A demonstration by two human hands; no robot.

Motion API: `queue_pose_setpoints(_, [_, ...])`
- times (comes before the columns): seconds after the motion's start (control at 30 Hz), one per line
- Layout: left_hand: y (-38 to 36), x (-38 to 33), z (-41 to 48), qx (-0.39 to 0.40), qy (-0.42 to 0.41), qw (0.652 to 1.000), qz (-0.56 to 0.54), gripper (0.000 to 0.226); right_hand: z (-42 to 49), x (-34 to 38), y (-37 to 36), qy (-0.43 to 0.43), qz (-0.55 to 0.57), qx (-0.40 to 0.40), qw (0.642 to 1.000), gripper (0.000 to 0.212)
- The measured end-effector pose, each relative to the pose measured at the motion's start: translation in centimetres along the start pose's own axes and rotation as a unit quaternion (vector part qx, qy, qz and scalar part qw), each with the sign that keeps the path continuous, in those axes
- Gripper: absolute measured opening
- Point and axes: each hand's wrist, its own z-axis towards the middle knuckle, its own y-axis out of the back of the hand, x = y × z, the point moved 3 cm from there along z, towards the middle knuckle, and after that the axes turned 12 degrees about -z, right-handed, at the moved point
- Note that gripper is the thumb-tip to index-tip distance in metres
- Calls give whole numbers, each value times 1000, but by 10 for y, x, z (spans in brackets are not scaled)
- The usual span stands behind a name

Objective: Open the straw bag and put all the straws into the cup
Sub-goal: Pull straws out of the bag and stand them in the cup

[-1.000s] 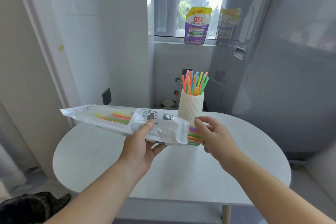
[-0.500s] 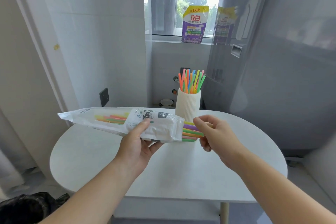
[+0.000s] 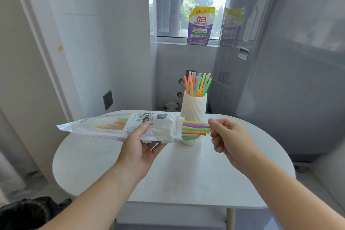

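Note:
My left hand (image 3: 141, 147) grips a clear and white straw bag (image 3: 115, 127) held level above the table, its open end to the right. Several coloured straws (image 3: 194, 129) stick out of that end. My right hand (image 3: 229, 140) pinches the tips of a few of these straws, partly drawn out of the bag. Behind them stands a ribbed white cup (image 3: 194, 112) on the table, with several coloured straws (image 3: 197, 85) upright in it.
The round white table (image 3: 177, 172) has a wall to its left and a grey fridge (image 3: 280, 61) to its right. A purple detergent pouch (image 3: 200, 26) stands on the window sill. A black bag (image 3: 28, 214) lies on the floor at lower left.
My right hand has closed on the straw tips and moved right, drawing several straws further out of the bag. The bag in my left hand stays about level.

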Motion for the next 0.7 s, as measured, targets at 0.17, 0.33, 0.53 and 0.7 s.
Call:
queue_pose_setpoints(0.17, [0, -1, 0, -2, -1, 1000, -9, 35, 1, -1, 1, -39, 69, -10, 997, 22])
queue_pose_setpoints(0.33, [0, -2, -1, 4, -3, 1000, -7, 37, -1, -1, 3, -72, 131, 9, 989, 17])
queue_pose_setpoints(0.53, [-1, 0, -2, 12, 1, 1000, 0, 35, -2, 2, -5, -129, 326, 5, 936, 9])
queue_pose_setpoints(0.7, [-3, 1, -3, 13, 2, 1000, -1, 35, 6, -4, -12, -148, 283, -6, 948, 10])
